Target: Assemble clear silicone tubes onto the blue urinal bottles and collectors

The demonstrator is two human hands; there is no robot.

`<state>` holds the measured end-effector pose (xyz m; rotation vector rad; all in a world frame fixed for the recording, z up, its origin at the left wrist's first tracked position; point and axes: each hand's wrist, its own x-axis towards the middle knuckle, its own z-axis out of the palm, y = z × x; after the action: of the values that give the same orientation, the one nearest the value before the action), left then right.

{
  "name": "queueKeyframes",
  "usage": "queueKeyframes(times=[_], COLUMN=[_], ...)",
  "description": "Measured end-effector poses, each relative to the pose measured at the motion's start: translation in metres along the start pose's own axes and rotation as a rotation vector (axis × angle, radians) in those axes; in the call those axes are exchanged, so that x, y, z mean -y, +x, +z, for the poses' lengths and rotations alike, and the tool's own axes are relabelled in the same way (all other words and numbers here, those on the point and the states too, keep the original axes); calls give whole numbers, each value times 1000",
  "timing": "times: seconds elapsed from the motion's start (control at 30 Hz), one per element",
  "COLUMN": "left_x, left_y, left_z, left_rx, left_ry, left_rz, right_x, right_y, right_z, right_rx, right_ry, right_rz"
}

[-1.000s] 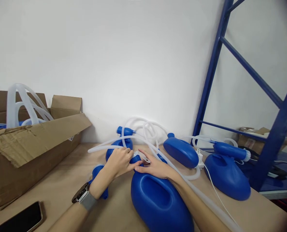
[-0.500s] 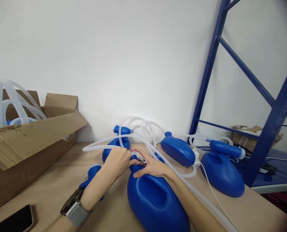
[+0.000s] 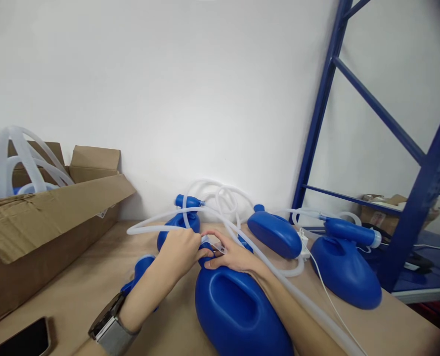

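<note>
A large blue plastic bottle (image 3: pixel 238 311) lies on the tan table (image 3: pixel 86 287) in front of me. Both hands meet at its neck. My left hand (image 3: pixel 181 252) is closed round the neck and the end of a clear tube (image 3: pixel 264 262) there. My right hand (image 3: pixel 233 254) rests on the bottle's shoulder, its thumb and forefinger pinching a small clear fitting at the neck. The tube runs from the neck back along my right forearm. A watch sits on my left wrist.
Three more blue bottles (image 3: pixel 275 232) (image 3: pixel 344 264) (image 3: pixel 177 230) with coiled white tubing (image 3: pixel 220 195) lie behind. An open cardboard box (image 3: pixel 38 232) holding tubing stands at left. A phone (image 3: pixel 20 341) lies at lower left. A blue metal rack (image 3: pixel 409 198) stands at right.
The view has shifted slightly. Both hands stay at the bottle's neck, with small finger movements on the fitting.
</note>
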<state>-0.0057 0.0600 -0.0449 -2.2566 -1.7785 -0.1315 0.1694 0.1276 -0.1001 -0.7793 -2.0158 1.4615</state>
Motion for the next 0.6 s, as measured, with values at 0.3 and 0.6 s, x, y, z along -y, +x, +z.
queueKeyframes(times=[0.3,0.6], left_x=[23,33], left_y=[1,12], left_z=[7,14], left_rx=[191,154], left_ry=[-311,-334], left_rz=[-33,104], right_x=[12,5], right_y=[-6,3], right_z=[2,-2], right_rx=[-7,-32], right_ry=[72,-65], right_rz=[89,81])
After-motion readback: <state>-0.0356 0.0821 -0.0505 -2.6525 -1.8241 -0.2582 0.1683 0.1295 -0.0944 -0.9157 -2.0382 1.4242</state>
